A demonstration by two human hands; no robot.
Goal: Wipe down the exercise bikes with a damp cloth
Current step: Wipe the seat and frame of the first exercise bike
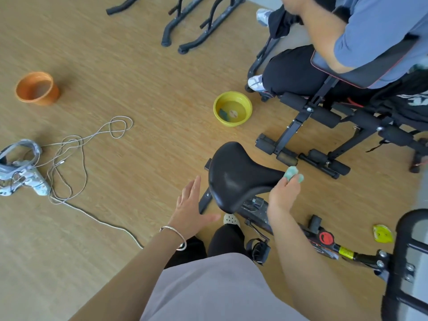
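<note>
Right hand: your right hand is curled around a pale green cloth, the wad bulging out past your fingers.
Cloth position: pressed against the narrow nose of the black saddle, on the side that faces the weight bench.
Left hand: your left hand is flat, fingers straight and spread, holding nothing. It sits just beside the wide end of the saddle; you cannot tell from this angle whether it touches.
Wrist: a thin silver bangle on your left wrist.
Exercise bike: the exercise bike runs from under the saddle toward the lower right, with a black frame, a red knob and a yellow sticker on the tube.
Water: a yellow bowl stands on the wooden floor beyond the saddle, well apart from it, with water and a dark square pad inside.
Other floor items: an orange pot far left; a loose grey cable looping across the boards to a patterned headset at the left edge; a yellow scrap near the bike frame.
Bystander: another person in a blue shirt and black trousers sits on the weight bench, upper right.
Background: black curved equipment feet along the top edge.
</note>
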